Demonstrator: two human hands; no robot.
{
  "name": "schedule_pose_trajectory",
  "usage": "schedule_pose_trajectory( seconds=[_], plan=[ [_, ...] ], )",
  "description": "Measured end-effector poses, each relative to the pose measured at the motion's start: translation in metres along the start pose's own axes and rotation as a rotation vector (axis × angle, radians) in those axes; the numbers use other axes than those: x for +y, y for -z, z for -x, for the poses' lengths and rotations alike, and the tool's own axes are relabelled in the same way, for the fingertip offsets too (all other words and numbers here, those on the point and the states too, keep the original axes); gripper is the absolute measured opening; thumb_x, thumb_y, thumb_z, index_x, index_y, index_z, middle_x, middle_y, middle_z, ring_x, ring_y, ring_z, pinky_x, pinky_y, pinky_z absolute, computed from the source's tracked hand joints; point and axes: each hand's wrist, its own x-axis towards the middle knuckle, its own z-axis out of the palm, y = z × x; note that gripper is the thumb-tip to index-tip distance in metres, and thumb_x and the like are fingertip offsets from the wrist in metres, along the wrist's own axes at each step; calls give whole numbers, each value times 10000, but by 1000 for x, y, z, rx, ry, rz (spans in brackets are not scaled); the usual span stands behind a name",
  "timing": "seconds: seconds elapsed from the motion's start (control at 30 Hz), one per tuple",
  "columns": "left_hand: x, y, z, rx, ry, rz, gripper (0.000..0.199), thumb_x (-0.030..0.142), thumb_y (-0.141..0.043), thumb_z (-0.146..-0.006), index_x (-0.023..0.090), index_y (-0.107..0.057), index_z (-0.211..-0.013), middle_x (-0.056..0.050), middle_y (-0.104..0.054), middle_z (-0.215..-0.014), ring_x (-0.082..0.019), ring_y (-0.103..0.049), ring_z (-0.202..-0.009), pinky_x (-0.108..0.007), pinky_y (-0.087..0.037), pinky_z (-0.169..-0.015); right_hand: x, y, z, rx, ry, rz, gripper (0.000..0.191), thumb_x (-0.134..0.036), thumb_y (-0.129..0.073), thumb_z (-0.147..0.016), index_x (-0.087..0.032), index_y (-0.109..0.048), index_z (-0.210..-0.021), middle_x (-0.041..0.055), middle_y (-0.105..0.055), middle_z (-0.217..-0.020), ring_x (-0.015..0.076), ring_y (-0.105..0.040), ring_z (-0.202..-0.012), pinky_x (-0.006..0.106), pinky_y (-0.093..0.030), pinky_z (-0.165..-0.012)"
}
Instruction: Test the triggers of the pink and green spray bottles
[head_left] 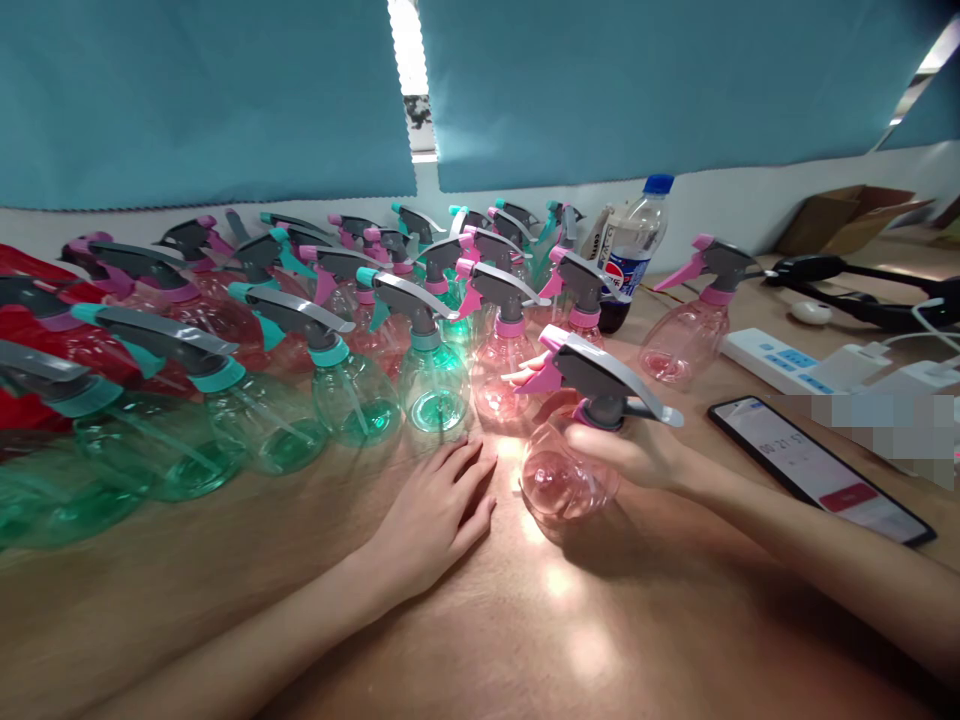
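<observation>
My right hand [619, 450] is wrapped round the neck of a clear pink spray bottle [566, 485] with a grey and pink trigger head. The bottle is tilted, its base towards me. Flat on the wooden table [480, 640] lies my left hand [442, 510], fingers stretched out and holding nothing. Just beyond its fingertips stands a green spray bottle [436, 385] with a teal collar. Another pink spray bottle [504, 365] stands behind the held one, partly covered by my right fingers and its trigger.
Several green and pink spray bottles crowd the left and back. One pink spray bottle [686, 325] stands apart at right. Nearby are a Pepsi bottle [637, 235], a white power strip [780, 362], a phone [817, 470] showing a timer, black glasses-like gear [862, 285] and a cardboard box [840, 220].
</observation>
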Motion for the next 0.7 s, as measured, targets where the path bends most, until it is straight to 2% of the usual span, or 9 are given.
schedule_pose_trajectory(
  seconds=[0.13, 0.33, 0.7],
  plan=[
    [0, 0, 0, 6, -2, 7, 407, 311, -445, -954, 140, -499, -1319, -142, -494, -1370, -298, -428, -1254, -493, -391, -1027, -2, 1, -1, -18, -8, 5, 221, -132, -413, -594, -230, -217, -571, -71, -235, -525, 77, -197, -478, 240, -177, -418],
    [1, 1, -1, -1, 6, 21, 407, 302, -443, -952, 140, -495, -1322, -149, -492, -1373, -303, -435, -1247, -498, -388, -1026, -2, 1, -2, -39, -21, -19, 180, -123, -421, -612, -225, -275, -587, -61, -279, -548, 93, -234, -510, 250, -256, -455],
    [1, 2, -1, 2, 5, 17, 405, 300, -442, -953, 137, -497, -1320, -143, -490, -1373, -297, -429, -1249, -485, -382, -1037, -8, 3, -1, -45, -80, 30, 227, -118, -432, -621, -222, -239, -562, -54, -262, -509, 93, -235, -486, 255, -232, -438]
  ],
)
